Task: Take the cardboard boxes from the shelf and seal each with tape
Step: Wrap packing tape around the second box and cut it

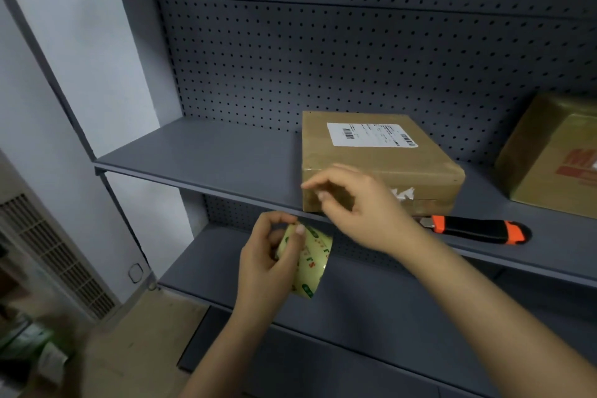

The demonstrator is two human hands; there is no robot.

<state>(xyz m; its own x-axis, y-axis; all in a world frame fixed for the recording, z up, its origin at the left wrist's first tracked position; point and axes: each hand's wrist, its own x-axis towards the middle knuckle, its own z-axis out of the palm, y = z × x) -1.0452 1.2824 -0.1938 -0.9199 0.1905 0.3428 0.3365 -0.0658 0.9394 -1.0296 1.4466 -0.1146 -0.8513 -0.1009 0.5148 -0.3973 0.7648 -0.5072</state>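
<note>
Left hand [271, 262], lower centre: fingers curled round tape roll [311, 263]. Right hand [355, 207], centre, blurred before box [378, 155] on shelf [200, 155]; grasp cannot be told. Step, likely: freeing tape end. Next move calls for strip laid along box seam.

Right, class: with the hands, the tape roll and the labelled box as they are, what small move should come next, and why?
Probably draw tape from the tape roll up to the front left corner of the labelled cardboard box and press it on. The left hand grips the roll just below the shelf edge, the right hand is at that corner, and the utility knife lies unused.
</note>
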